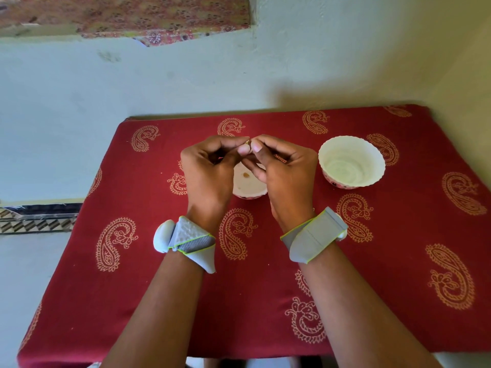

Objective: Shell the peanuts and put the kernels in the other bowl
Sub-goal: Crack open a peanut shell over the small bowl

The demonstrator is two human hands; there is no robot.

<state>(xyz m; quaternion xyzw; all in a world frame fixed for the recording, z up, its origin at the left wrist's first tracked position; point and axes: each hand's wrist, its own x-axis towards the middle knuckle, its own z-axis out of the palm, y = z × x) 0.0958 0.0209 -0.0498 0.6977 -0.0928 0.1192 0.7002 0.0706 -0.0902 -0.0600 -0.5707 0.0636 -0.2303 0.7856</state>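
Red cloth with a pale paisley print covers the table [138,288], whose near edge is cut off at the bottom of the view. At the left, the left hand [208,171] is raised over the cloth with a grey strap [191,241] on its wrist; its fingers are curled inward and its thumb and forefinger pinch a peanut [248,145], of which only a small tan sliver shows between the fingertips. Under the two hands stands a white bowl [248,185], mostly hidden by them; the bare part of its floor shows one small brown speck, too small to tell as shell or kernel. The right hand [285,171], also with a grey wrist strap [314,233], meets the left at the same peanut, thumb and forefinger pinching it, the other fingers curled. Something reddish shows in its palm, hard to make out. Farther right, well apart from the hands, stands a second white bowl [352,162] with a scalloped rim
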